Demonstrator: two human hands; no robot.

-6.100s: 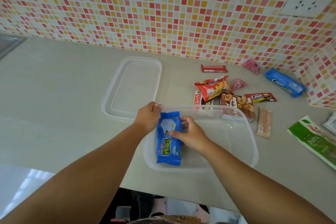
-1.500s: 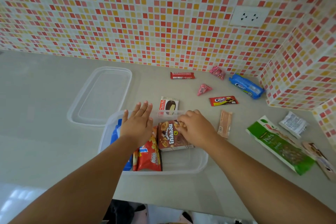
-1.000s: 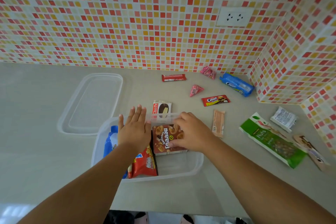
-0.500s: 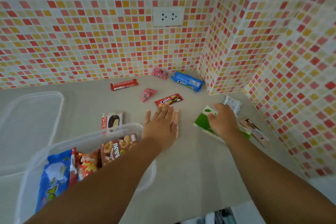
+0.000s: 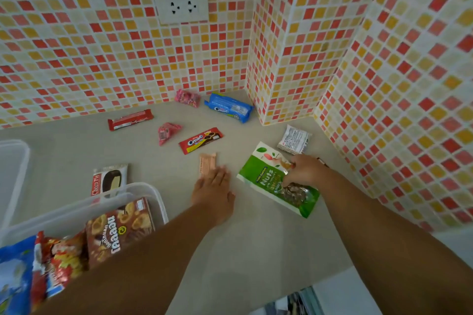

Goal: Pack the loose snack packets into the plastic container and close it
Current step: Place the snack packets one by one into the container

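Observation:
The clear plastic container stands at the lower left and holds a blue packet, a red packet and a brown biscuit box. My left hand lies flat on the counter, its straight fingers resting on the near end of a tan wafer packet. My right hand curls its fingers onto the green nuts bag and grips it; the bag still lies on the counter. The clear lid rests at the far left edge.
Loose on the counter: a Choco Pie packet, a red Cream-O packet, a pink triangular packet, a red bar, a pink sweet packet, a blue Cream-O pack, a white sachet. Tiled walls close off the back and right.
Both hands left the brown box in the container and moved right. The left hand settled flat on the tan packet; the right hand closed its fingers on the green nuts bag.

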